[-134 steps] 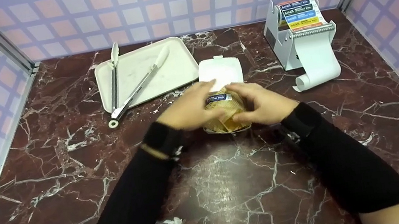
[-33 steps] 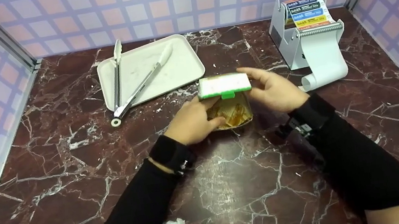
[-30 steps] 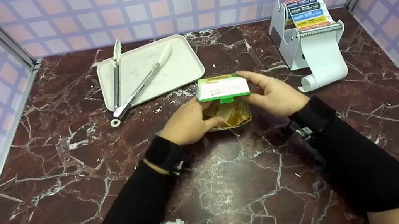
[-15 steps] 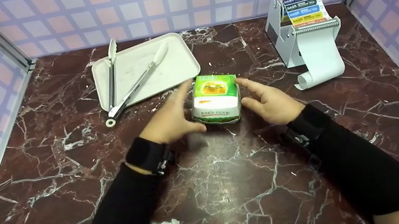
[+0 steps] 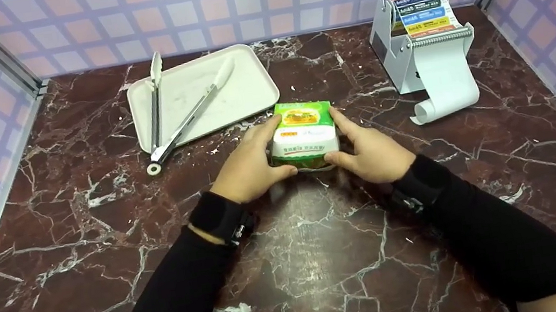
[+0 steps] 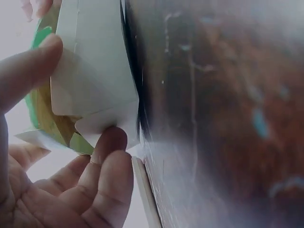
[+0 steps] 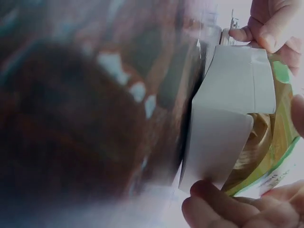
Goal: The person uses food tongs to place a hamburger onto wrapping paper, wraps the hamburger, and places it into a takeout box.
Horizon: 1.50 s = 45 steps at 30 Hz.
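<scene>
A burger box (image 5: pixel 305 133) with a green and white printed lid stands on the dark marbled table, lid folded down over its base. My left hand (image 5: pixel 247 168) grips its left side, thumb at the front corner and fingers along the side. From the right, my right hand (image 5: pixel 378 153) holds it the same way, thumb at the front right corner. In the right wrist view, tan wrapping paper (image 7: pixel 254 142) shows in the gap between the white base and the lid. The left wrist view shows fingertips pressed against the base's white wall (image 6: pixel 92 61).
A pale tray (image 5: pixel 252 86) lies behind and left of the box, with spread metal tongs (image 5: pixel 191 115) across it. At the back right stands a label dispenser (image 5: pixel 398 65), its white backing strip (image 5: pixel 446 72) curling onto the table (image 5: pixel 303 261). Checked walls enclose the table.
The lid, upright at first with the paper-wrapped contents exposed, has come down over the base. Both hands, apart from the sides half a second ago, have closed in on the box.
</scene>
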{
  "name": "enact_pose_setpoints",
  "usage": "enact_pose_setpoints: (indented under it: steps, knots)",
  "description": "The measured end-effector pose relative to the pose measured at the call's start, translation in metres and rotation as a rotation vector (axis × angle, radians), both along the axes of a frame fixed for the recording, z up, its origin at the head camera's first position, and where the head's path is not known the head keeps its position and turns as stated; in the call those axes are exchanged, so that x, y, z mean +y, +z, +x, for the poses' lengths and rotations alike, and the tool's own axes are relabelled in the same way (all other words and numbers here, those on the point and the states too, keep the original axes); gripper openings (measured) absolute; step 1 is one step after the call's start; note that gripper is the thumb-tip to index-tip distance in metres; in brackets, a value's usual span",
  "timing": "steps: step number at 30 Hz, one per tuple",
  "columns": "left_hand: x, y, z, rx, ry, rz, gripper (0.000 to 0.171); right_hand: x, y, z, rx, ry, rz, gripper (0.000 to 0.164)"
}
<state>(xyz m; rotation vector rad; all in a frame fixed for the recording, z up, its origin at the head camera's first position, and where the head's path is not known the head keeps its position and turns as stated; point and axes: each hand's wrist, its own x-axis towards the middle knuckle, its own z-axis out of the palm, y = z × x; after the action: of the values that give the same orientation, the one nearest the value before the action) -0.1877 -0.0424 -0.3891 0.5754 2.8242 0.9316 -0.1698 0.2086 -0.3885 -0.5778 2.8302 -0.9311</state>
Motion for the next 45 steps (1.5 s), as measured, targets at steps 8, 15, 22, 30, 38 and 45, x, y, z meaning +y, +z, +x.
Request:
enact_pose_setpoints:
  steps: [8,15,22,30,38,45]
  knots:
    - [0.003,0.002,0.002,0.034,0.062,-0.05,0.092,-0.002,0.001,0.002,0.038,0.034,-0.005,0.085]
    - [0.006,0.003,0.004,0.022,0.085,-0.06,0.091,-0.005,0.003,0.005,0.007,0.016,0.048,0.103]
    - [0.008,0.005,0.005,0.019,0.068,-0.051,0.091,-0.008,0.002,0.003,0.045,-0.025,0.112,0.099]
    - [0.008,0.004,0.005,0.015,0.061,-0.049,0.093,-0.011,0.003,0.0,0.049,-0.058,0.138,0.094]
    - [0.01,0.003,0.005,0.016,0.081,-0.061,0.091,-0.014,0.005,-0.002,0.011,-0.054,0.098,0.102]
    - [0.01,0.005,0.004,-0.001,0.106,-0.069,0.092,-0.021,0.008,-0.008,-0.001,-0.08,0.088,0.104]
